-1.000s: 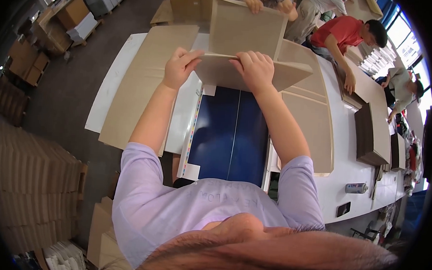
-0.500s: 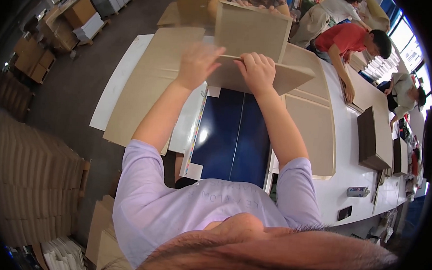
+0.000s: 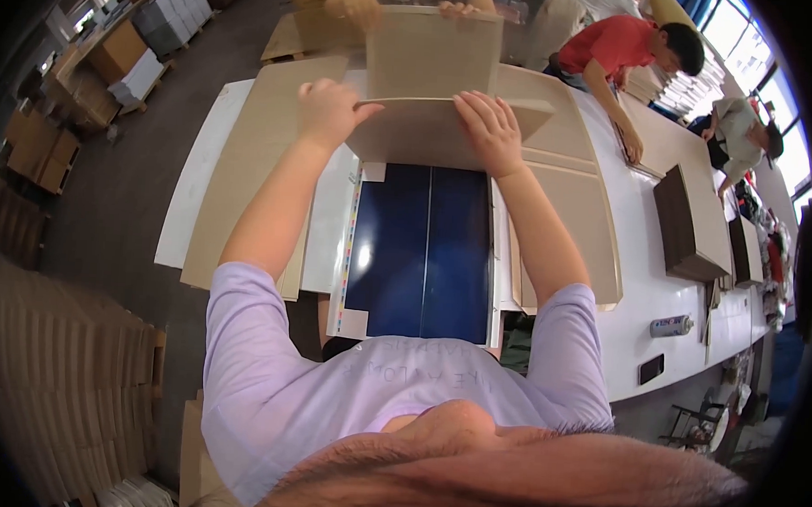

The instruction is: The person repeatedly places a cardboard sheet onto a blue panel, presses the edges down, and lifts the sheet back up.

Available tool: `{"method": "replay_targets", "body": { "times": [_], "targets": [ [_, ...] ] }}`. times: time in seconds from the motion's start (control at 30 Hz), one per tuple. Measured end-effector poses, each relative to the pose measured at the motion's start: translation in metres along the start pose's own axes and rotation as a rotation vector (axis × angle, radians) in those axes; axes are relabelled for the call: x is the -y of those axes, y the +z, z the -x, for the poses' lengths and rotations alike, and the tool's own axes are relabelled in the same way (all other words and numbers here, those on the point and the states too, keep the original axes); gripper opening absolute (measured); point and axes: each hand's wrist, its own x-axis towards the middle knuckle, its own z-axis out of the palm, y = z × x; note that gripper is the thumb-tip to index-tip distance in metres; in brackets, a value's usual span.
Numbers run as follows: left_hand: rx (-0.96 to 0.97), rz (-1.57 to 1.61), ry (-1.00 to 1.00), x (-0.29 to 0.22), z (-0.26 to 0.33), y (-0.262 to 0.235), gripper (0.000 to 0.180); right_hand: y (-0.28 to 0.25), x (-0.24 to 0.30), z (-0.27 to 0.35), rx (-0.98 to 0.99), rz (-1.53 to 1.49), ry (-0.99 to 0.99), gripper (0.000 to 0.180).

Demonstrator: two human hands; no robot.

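A greyboard panel (image 3: 410, 134) stands on its long edge, tilted, at the far end of a glossy dark blue printed sheet (image 3: 397, 253). The sheet has a pale centre line and a colour strip along its left margin. My left hand (image 3: 329, 112) is closed at the panel's upper left corner, its thumb against the edge. Over the top edge near the right end lie the fingers of my right hand (image 3: 488, 134), gripping the panel. The panel's far face is hidden.
Across the table, a person's hands (image 3: 458, 11) hold another upright board (image 3: 435, 58). Flat greyboards (image 3: 253, 190) lie left, more boards (image 3: 564, 216) right. A spray can (image 3: 671, 326) and a phone (image 3: 651, 369) rest on the white table (image 3: 617, 352). Cardboard stacks (image 3: 52, 354) stand lower left.
My left hand, blurred before, has settled at the panel's left corner. The panel now lines up more squarely with the blue sheet. One hand of the person opposite has moved off their board's top edge.
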Motion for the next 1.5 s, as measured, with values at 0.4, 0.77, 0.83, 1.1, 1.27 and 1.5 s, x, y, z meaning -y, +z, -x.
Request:
{"method": "replay_targets", "body": {
  "times": [0.4, 0.77, 0.83, 1.1, 1.27, 1.5],
  "targets": [
    [-0.159, 0.341, 0.292, -0.074, -0.037, 0.018, 0.017, -0.022, -0.028, -0.005, 0.052, -0.054, -0.114, 0.029],
    [0.031, 0.349, 0.236, -0.076, -0.029, 0.002, 0.015, -0.063, -0.112, 0.05, 0.724, -1.107, 0.916, 0.029],
    [0.065, 0.323, 0.24, -0.081, -0.02, 0.001, 0.016, -0.056, -0.105, 0.081, 0.61, -1.336, 1.045, 0.03],
    [0.184, 0.15, 0.226, -0.093, 0.02, -0.012, 0.021, -0.102, 0.008, 0.035, 0.125, -0.469, 0.384, 0.05],
    [0.46, 0.1, 0.202, -0.099, 0.031, -0.03, 0.015, -0.062, 0.076, 0.007, 0.314, -0.181, 0.068, 0.031],
    [0.658, 0.056, 0.305, -0.041, 0.142, -0.017, 0.027, -0.133, 0.045, 0.087, 0.893, -0.217, 0.098, 0.016]
  ]
}}
